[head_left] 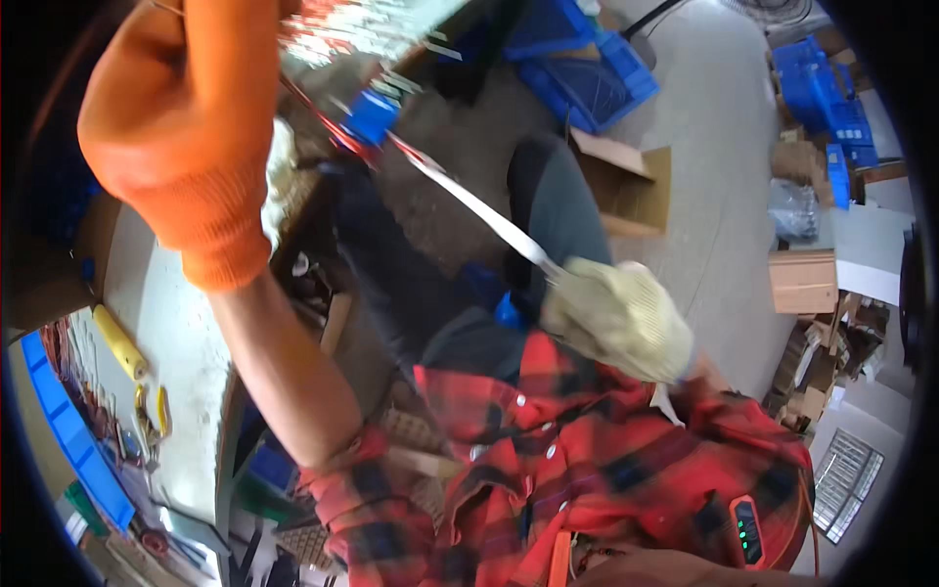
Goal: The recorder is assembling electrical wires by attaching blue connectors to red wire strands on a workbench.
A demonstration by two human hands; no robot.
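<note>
My left hand [181, 117], in an orange glove with a ribbed cuff, is raised at the upper left. Its fingertips run out of the picture, so what they hold, if anything, is hidden. A cream knit glove covers my right hand [621, 318], closed in front of my body. From it a long white-and-red strand [484, 210], perhaps a wire bundle, stretches up and left, blurred by motion. A blue piece [372, 117] shows at the strand's far part. Beyond it, a pile of silvery and red strands [342, 34] is smeared at the top.
On the left stands a white worktable [186, 362] with a yellow-handled tool [120, 342] and yellow-gripped pliers [152, 416]. An open cardboard box [636, 191] and blue crates [587, 83] sit on the floor. More cartons [802, 281] are stacked along the right.
</note>
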